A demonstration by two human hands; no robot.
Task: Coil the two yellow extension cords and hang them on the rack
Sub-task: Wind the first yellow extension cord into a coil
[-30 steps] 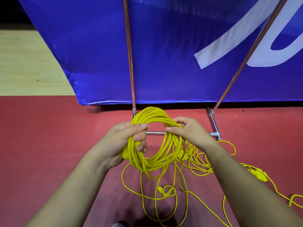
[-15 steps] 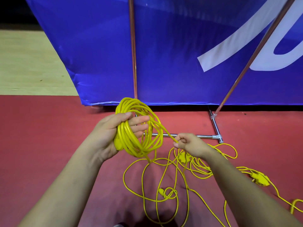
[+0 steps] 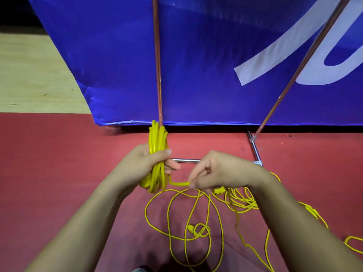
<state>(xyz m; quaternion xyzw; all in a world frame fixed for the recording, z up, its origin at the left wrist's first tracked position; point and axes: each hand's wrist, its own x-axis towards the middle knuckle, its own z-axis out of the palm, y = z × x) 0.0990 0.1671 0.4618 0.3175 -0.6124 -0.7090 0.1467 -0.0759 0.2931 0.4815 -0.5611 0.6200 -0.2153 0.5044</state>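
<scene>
Coiled cord (image 3: 157, 154) standing edge-on and upright in the closed left hand (image 3: 146, 163), feeding a short strand sideways to the right hand (image 3: 214, 171) just beside, pinching it closed, slack cord (image 3: 196, 213) lying below on the red floor (image 3: 59, 163).

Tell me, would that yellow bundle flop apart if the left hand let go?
Probably: the coil looks held together only by the left hand, with nothing tying it. The loose cord sprawls in limp loops on the floor, so it seems floppy and light.
</scene>
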